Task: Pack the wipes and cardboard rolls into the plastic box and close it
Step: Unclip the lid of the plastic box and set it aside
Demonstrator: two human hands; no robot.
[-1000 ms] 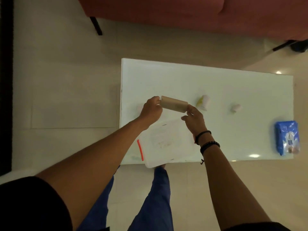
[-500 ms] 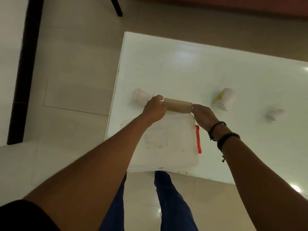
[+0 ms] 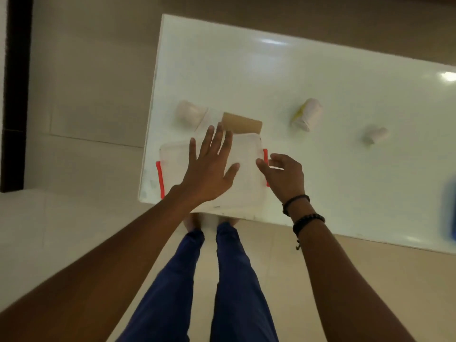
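head view: left hand point(image 3: 209, 169) spread over plastic box point(image 3: 246, 154), cardboard roll point(image 3: 243, 122) behind

It is dim here. Lamps shine bright spots on my white table point(image 3: 320, 77). The edges look blurry.

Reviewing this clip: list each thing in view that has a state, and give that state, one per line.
plastic box: lid on, on the table's near edge
red latches: one on each side; clipped or not, cannot tell
brown cardboard roll: lying on the table beyond the box, unheld
left hand: open, fingers spread over the lid
right hand: fingers loosely curled at the right latch, holding nothing
blue wipes pack: at the frame edge, blurred
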